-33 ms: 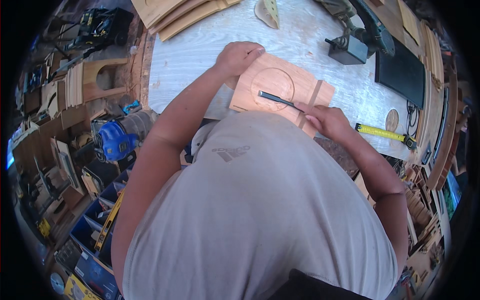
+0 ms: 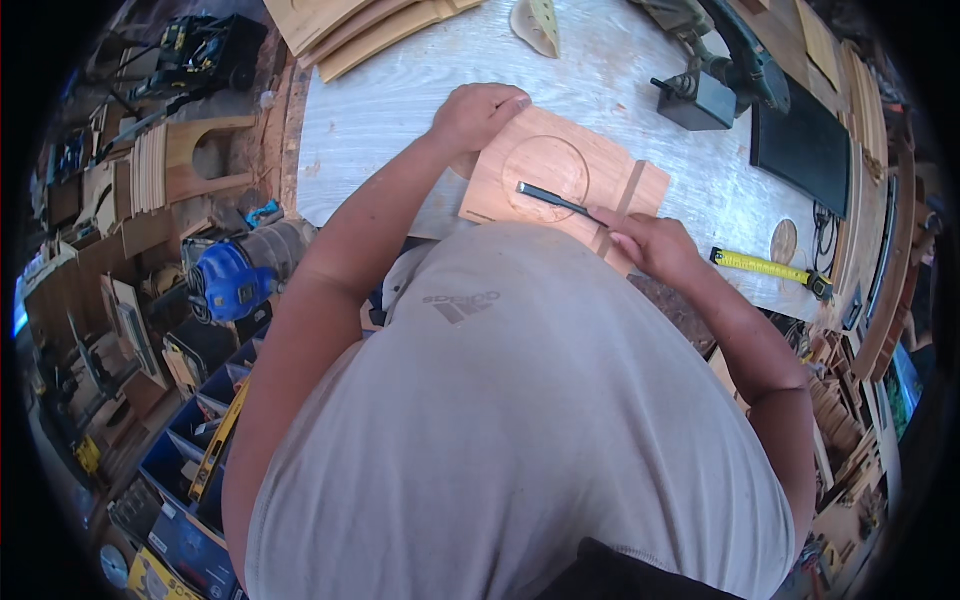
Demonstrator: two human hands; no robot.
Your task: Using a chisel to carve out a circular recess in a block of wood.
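Observation:
A light brown wooden board (image 2: 488, 180) lies at the near edge of the worktable, with a round shallow recess and a straight groove cut into it. My left hand (image 2: 482, 112) grips its upper left corner, fingers curled over the edge. In my right hand (image 2: 655, 243) is a chisel (image 2: 553, 198) with a dark shank, its handle mostly hidden by my fingers. The blade reaches left across the recess, its tip inside the ring. Whether the tip touches the wood I cannot tell.
On the worktable (image 2: 380, 130), an extended yellow tape measure (image 2: 760, 264) lies right of my right hand. Farther back are a grey box-shaped device (image 2: 694, 100), a dark flat panel (image 2: 800, 150) and stacked wooden pieces (image 2: 370, 35). A blue-topped machine (image 2: 232, 280) stands left of my left arm.

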